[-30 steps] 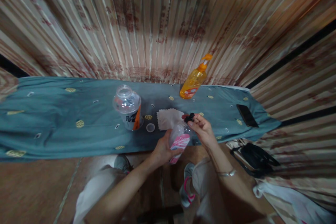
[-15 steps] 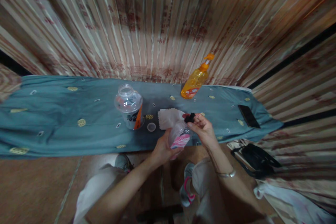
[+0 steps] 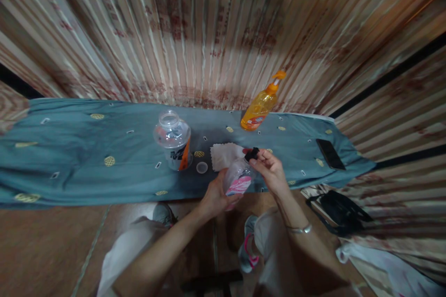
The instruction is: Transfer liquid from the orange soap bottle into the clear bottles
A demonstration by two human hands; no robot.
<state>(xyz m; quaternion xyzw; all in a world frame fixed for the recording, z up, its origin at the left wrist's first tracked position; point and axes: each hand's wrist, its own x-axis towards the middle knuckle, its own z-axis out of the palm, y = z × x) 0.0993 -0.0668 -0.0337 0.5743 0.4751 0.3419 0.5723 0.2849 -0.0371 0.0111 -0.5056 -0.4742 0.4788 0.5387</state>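
Clear plastic with a pink label: that is the small bottle (image 3: 237,179) your left hand (image 3: 214,196) wraps around at its lower half, tilted over the near edge of the teal cloth (image 3: 87,158). Your right hand (image 3: 271,172) pinches its black cap (image 3: 252,153) between fingertips. What it contains cannot be told. On the cloth stand a clear jar (image 3: 173,139), open-topped, a small round lid (image 3: 201,167) beside it, a white tissue (image 3: 225,155), and an orange pump bottle (image 3: 261,107) of orange liquid. A black phone (image 3: 329,153) lies right.
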